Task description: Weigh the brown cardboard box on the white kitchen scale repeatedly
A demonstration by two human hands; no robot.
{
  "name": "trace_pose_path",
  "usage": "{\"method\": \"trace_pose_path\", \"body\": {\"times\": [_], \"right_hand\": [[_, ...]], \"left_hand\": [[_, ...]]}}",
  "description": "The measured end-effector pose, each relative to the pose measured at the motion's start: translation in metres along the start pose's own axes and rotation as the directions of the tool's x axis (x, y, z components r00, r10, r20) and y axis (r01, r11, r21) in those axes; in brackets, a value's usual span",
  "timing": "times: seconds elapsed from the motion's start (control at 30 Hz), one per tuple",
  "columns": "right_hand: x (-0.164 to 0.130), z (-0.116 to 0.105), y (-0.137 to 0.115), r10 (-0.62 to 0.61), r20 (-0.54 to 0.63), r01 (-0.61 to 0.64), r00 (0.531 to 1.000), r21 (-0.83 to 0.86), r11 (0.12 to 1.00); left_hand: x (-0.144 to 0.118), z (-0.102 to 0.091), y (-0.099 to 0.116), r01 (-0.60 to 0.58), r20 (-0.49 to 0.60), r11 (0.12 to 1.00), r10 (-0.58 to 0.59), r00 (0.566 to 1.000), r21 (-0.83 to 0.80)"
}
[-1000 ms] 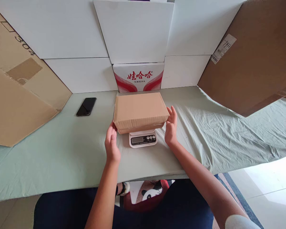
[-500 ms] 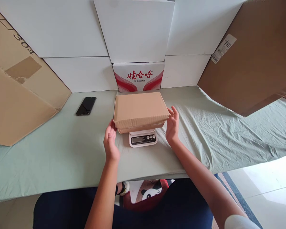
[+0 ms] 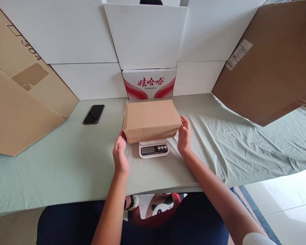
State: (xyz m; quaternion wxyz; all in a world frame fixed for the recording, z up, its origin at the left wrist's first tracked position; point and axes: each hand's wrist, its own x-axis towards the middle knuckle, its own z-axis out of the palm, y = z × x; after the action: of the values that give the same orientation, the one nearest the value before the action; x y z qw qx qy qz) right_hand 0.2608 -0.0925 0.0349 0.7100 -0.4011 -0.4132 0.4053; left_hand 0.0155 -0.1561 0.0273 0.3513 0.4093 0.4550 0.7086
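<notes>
A closed brown cardboard box (image 3: 152, 115) sits on a small white kitchen scale (image 3: 154, 149), covering its platform. Only the scale's front, with a dark panel, a small display and round buttons, shows below the box. My left hand (image 3: 120, 154) is at the box's left side, its fingers partly hidden against the near left corner. On the opposite side, my right hand (image 3: 184, 136) has its fingers bent against the near right corner. The box is held between both hands. No digits can be made out on the display.
A black phone (image 3: 94, 114) lies on the green cloth (image 3: 91, 170) at the left. Behind the box stand a red-and-white carton (image 3: 150, 84) and white panels (image 3: 145, 37). Large cardboard sheets flank the table, one on the left (image 3: 20, 109) and one on the right (image 3: 272, 68).
The whole view has shifted slightly, so everything sits a little lower in the picture. The box stays on the scale, and both hands remain at its sides.
</notes>
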Motion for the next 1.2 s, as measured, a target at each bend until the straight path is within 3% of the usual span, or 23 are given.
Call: {"method": "trace_pose_path", "body": {"times": [0.7,1.2], "right_hand": [[-0.002,-0.001,0.002,-0.004,0.034,0.006,0.999,-0.066,0.998],[-0.029,0.016,-0.022,-0.084,0.112,0.105,0.99,-0.197,0.975]], "left_hand": [[-0.002,0.0,0.0,0.01,0.002,0.999,-0.01,1.0,0.034],[-0.003,0.001,-0.001,0.036,-0.014,0.998,-0.036,0.999,0.051]]}}
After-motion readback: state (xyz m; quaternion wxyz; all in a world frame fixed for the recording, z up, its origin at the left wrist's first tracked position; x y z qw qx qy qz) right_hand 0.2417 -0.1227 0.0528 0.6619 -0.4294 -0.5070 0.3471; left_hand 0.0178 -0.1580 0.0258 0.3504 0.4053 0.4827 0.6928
